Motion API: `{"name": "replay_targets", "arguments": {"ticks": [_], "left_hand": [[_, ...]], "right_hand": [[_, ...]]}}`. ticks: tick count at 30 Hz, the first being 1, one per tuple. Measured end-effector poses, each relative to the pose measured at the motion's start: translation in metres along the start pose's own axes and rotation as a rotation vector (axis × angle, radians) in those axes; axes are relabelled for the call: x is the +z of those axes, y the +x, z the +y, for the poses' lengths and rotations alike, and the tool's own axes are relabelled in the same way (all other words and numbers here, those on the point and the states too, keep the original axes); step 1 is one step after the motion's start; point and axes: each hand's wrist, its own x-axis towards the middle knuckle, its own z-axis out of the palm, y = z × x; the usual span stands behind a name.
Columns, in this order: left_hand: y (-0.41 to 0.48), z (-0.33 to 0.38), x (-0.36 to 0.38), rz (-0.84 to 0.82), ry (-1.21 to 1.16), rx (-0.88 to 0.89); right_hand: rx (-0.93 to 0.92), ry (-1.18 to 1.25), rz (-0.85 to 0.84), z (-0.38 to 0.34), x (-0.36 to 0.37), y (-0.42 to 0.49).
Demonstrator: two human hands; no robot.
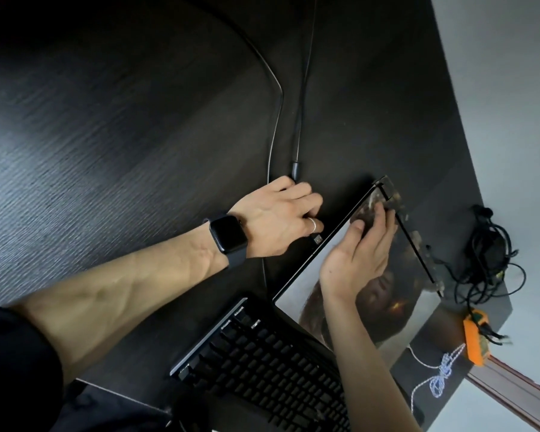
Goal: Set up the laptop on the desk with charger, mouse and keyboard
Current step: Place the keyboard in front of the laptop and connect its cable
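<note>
An open laptop (415,316) with a glossy, reflective screen stands at the right of the dark desk (106,151). A black keyboard (262,353) lies against its near side. My left hand (278,219), with a black watch on its wrist, is closed around a USB plug (317,239) right beside the laptop's edge. The plug's black cable (303,88), with a ferrite bead, runs away across the desk. My right hand (359,260) grips the screen, thumb on the glass and fingers over its far edge. The charger (487,254) lies bundled beyond the laptop. I see no mouse.
A second, thinner cable (275,120) runs along the desk, passes under my left wrist and goes toward the keyboard. An orange object (476,338) and a white-blue cord (443,369) lie past the desk's right edge. The light wall (512,88) borders the desk on the right.
</note>
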Motion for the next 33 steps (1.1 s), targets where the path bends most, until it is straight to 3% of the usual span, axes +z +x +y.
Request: {"name": "replay_targets", "arguments": {"ticks": [6,14,19,26,33], "left_hand": [[0.001,0.004,-0.006,-0.037,0.005,-0.038],[0.027,0.007,-0.022,-0.385,0.045,0.042],[0.027,0.005,-0.015,-0.483,-0.042,0.034],[0.022,0.001,-0.002,-0.357,-0.056,0.039],[0.016,0.002,-0.003,-0.102,0.008,0.106]], "right_hand": [[-0.009,-0.051,0.042,0.003,0.007,0.000],[-0.019,-0.055,0.049,0.003,0.007,-0.002],[-0.022,-0.076,0.048,0.005,0.007,-0.003],[-0.008,-0.082,0.044,0.007,0.008,-0.001],[0.018,-0.051,-0.022,0.004,0.001,-0.003]]}}
